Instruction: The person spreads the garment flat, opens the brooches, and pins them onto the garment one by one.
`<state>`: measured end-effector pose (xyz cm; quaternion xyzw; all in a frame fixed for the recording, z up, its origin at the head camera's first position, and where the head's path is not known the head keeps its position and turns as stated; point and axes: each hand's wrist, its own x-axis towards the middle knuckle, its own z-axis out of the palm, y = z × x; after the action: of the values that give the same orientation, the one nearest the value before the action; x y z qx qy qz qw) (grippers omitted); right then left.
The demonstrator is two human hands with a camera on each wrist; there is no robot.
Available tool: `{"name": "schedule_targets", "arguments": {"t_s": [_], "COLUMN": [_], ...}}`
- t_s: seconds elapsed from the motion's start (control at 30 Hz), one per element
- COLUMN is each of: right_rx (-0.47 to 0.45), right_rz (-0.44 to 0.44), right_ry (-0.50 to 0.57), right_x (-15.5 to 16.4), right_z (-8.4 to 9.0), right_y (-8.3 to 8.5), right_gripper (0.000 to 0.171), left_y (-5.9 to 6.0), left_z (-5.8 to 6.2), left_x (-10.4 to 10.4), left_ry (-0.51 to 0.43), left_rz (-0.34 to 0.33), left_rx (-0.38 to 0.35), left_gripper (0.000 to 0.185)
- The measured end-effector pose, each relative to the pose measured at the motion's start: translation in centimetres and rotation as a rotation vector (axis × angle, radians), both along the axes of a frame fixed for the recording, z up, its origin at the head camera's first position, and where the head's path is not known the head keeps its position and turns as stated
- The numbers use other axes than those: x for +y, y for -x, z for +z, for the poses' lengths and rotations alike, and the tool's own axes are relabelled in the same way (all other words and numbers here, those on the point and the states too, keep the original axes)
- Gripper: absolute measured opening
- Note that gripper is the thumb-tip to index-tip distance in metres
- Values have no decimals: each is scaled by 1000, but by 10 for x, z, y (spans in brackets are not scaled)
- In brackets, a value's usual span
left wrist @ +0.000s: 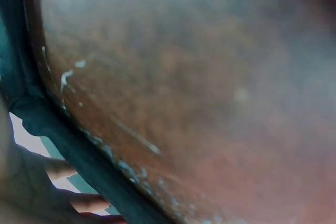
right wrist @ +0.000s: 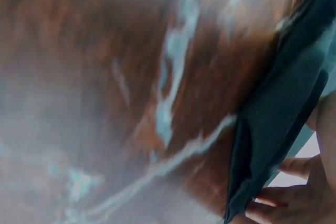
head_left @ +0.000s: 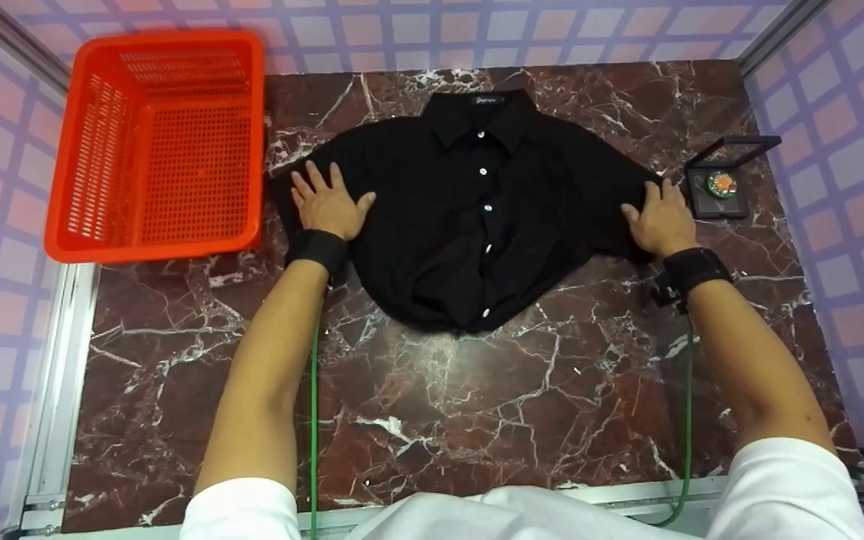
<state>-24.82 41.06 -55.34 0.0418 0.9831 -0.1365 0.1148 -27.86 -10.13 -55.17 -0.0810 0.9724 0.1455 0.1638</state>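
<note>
The black shirt (head_left: 417, 187) lies front-up on the table (head_left: 589, 367), lower edge seemingly tucked under, while your left hand (head_left: 331, 210), fingers splayed wide, and right hand (head_left: 664, 221), fingers nearly straight, rest on sleeves (head_left: 610, 225) apparently left to fold.

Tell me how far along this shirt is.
Already done, it seems: the black shirt lies front up, with its collar at the far side and its sleeves spread outward. In hand: the left hand and right hand each rest on a sleeve. Remaining, probably: smoothing or folding, since the lower part looks bunched and the sleeves aren't folded in.
</note>
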Motion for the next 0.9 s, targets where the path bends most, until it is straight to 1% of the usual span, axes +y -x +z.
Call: {"name": "schedule_targets", "arguments": {"t_s": [0.27,0.5,0.7,0.9], "right_rx": [-13,22,22,7], "right_rz": [61,118,118,113], "right_ry": [17,21,35,53], "right_x": [13,25,30,30], "right_z": [-1,-5,-8,-9], "right_y": [2,2,4,7], "right_gripper": [70,71,73,73], "left_y": [0,-1,0,-2], "left_z": [1,0,-4,-3], "left_x": [-3,-7,-11,-12], "left_ry": [3,-26,-17,-33], "left_rz": [-8,-6,3,16], "left_rx": [-10,16,36,49], "left_gripper": [90,90,91,92]}}
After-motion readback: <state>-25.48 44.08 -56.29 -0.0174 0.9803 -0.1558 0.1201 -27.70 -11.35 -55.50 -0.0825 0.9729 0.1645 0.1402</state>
